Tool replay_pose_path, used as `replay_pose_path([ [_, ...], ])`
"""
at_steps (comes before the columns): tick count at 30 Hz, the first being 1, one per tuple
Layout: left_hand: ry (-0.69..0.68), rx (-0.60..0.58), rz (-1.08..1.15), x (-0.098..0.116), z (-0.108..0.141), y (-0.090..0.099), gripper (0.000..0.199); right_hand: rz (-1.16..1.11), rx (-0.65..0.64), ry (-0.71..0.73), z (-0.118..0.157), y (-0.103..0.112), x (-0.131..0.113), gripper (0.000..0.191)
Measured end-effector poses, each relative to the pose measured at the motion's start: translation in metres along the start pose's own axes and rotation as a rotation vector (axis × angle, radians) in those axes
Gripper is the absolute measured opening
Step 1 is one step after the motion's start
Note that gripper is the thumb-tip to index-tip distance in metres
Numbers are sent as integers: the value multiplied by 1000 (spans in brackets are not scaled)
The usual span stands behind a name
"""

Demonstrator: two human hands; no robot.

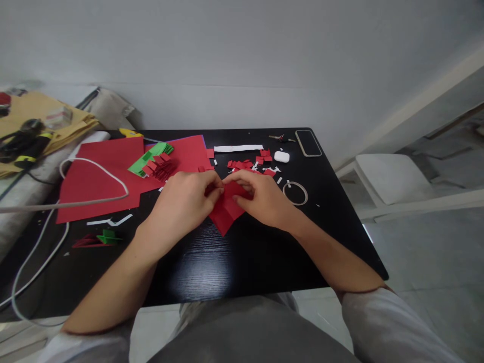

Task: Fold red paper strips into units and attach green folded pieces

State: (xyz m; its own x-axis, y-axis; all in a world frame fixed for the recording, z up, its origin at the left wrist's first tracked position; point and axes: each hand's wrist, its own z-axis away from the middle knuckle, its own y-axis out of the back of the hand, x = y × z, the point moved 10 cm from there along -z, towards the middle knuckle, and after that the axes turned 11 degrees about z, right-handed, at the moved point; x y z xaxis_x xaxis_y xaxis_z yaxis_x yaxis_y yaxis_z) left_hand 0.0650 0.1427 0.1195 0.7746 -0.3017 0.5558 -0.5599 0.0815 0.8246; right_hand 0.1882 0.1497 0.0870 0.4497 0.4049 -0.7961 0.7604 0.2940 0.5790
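A creased piece of red paper (226, 209) is held up over the middle of the black table (204, 267), one corner pointing toward me. My left hand (192, 194) pinches its left side near the far edge, thumb against the fingers. On the other side my right hand (260, 194) grips the same paper, with its index finger along the far edge and thumb on the face. The fingertips of both hands nearly meet there. Just beyond lie small red paper pieces (242, 165), partly hidden by my hands. Left of them sits a bundle of folded red strips (161, 168).
Large red sheets (98, 176) and folded green strips (151, 157) lie left. A white cable (94, 202) crosses there. Toward the right are a tape ring (295, 193), a white case (282, 157), keys (282, 138) and a phone (308, 143). The wall (242, 106) borders the table's back.
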Motion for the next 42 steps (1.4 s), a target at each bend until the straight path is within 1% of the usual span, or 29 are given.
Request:
replay_pose_path([
  [4, 6, 7, 21, -2, -2, -1, 18, -131, -36, 10, -1, -2, 1, 47],
  [7, 21, -12, 49, -4, -3, -2, 17, -221, -56, -10, -2, -6, 6, 42],
  [9, 11, 3, 121, -2, -3, 1, 19, -262, -21, -45, -4, -5, 13, 34],
  [10, 2, 36, 173, -1, -2, 5, 21, -284, 13, -69, -5, -3, 17, 31],
  [11, -6, 88, 226, 0, -1, 10, 26, -310, 55, -94, -6, 0, 21, 29],
  [13, -11, 207, 310, 0, 4, 20, 44, -377, 149, -144, -6, 7, 29, 26],
  [14, -9, 257, 337, 0, 7, 22, 56, -420, 193, -168, -6, 10, 33, 27],
  [15, -11, 283, 361, -1, 10, 20, 67, -468, 232, -193, -5, 13, 36, 29],
  [17, -3, 287, 427, -4, 15, 7, 80, -573, 281, -249, -5, 14, 44, 35],
  [18, 18, 268, 457, -7, 17, -3, 80, -622, 297, -280, -5, 13, 47, 39],
  [20, 68, 295, 531, -18, 21, -20, 66, -701, 323, -325, -5, 8, 54, 46],
  [21, 83, 334, 585, -24, 23, -25, 58, -741, 328, -342, -5, 4, 57, 49],
  [22, 94, 343, 653, -29, 23, -33, 51, -789, 314, -361, -5, -2, 59, 51],
  [24, 124, 373, 789, -42, 23, -43, 35, -881, 262, -397, -2, -17, 62, 50],
  [26, 175, 375, 908, -55, 21, -50, 25, -923, 176, -446, 7, -31, 65, 45],
  [28, 219, 362, 1000, -66, 20, -54, 27, -885, 67, -518, 20, -41, 69, 42],
  [29, 233, 336, 1034, -70, 18, -57, 30, -840, -4, -546, 28, -45, 71, 43],
  [31, 253, 268, 1082, -75, 17, -62, 33, -721, -73, -557, 40, -44, 76, 43],
  [33, 275, 205, 1104, -77, 18, -69, 33, -591, -47, -528, 47, -34, 82, 46],
  [35, 300, 160, 1117, -79, 19, -77, 30, -518, -3, -504, 51, -28, 88, 50],
  [37, 323, 127, 1116, -80, 22, -86, 26, -511, -6, -475, 52, -32, 89, 46],
  [39, 334, 106, 1109, -81, 25, -95, 22, -529, -17, -457, 52, -41, 89, 38],
  [42, 324, 98, 1111, -85, 28, -106, 21, -569, 17, -477, 54, -48, 95, 29],
])
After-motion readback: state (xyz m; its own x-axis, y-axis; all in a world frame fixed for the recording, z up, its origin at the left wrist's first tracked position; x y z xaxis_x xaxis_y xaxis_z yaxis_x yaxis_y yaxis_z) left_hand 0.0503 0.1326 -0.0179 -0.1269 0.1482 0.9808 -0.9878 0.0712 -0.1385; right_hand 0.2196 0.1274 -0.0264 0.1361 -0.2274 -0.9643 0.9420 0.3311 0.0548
